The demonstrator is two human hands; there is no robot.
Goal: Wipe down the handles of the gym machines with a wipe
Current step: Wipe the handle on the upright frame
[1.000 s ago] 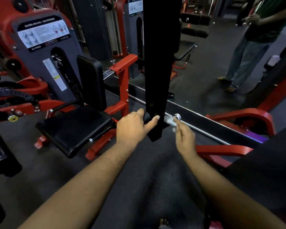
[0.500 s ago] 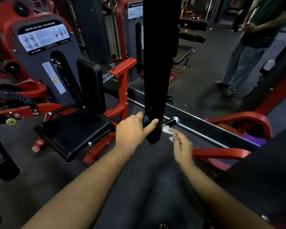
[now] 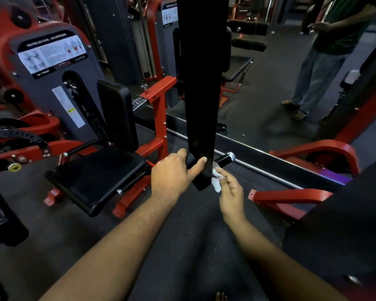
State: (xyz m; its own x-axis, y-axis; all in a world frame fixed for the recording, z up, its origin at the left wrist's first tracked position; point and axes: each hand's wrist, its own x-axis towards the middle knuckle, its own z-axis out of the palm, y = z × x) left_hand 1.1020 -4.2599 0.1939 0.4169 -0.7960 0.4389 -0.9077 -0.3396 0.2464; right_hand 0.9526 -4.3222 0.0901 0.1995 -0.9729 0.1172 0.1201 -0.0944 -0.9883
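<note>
A black strap (image 3: 201, 83) hangs down in the middle of the head view and carries a short black handle (image 3: 224, 158) with a silver end cap. My left hand (image 3: 174, 173) grips the left end of that handle, thumb across the strap. My right hand (image 3: 230, 189) pinches a crumpled white wipe (image 3: 215, 181) just below the handle's right part, close to the strap. Whether the wipe touches the handle I cannot tell.
A red leg-curl machine with a black seat (image 3: 96, 177) stands to the left. Red frame bars (image 3: 289, 197) lie low on the right. A mirror (image 3: 269, 94) ahead shows a standing person (image 3: 321, 61). Dark rubber floor (image 3: 182, 246) lies below my arms.
My right hand slid the wipe from the handle's silver end inward toward the strap and a little down. The left hand kept its grip.
</note>
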